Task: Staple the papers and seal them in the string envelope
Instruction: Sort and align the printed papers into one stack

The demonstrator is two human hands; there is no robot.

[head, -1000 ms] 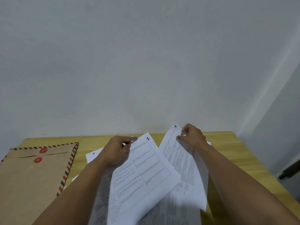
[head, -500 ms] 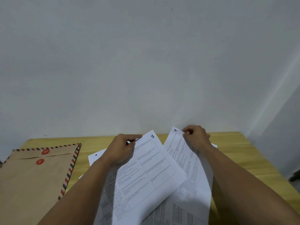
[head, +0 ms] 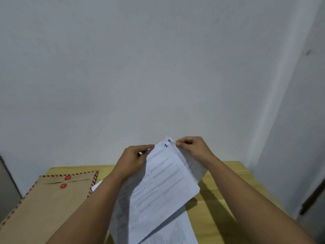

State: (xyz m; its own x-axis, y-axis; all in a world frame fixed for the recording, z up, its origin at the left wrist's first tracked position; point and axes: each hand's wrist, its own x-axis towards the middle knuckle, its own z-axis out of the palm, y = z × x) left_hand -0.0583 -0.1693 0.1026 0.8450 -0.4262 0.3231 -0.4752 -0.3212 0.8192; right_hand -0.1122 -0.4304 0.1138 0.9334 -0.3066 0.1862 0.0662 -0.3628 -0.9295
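Note:
My left hand (head: 133, 162) pinches the top edge of a printed sheet marked 1 (head: 163, 184), lifted off the table. My right hand (head: 191, 147) pinches the top corner of a sheet marked 4 (head: 189, 162), which lies mostly behind sheet 1. More printed sheets (head: 172, 235) lie flat on the wooden table (head: 219, 199) below them. A brown string envelope (head: 45, 206) with striped edges and two red buttons lies flat at the left. No stapler is in view.
A pale wall rises right behind the table's far edge. Another white sheet corner (head: 96, 186) pokes out beside the envelope. A dark object (head: 313, 196) stands off the table's right side.
Both hands have risen and come together, lifting sheets 1 and 4 off the table. Sheet 4 has slid behind sheet 1, so their top corners nearly line up.

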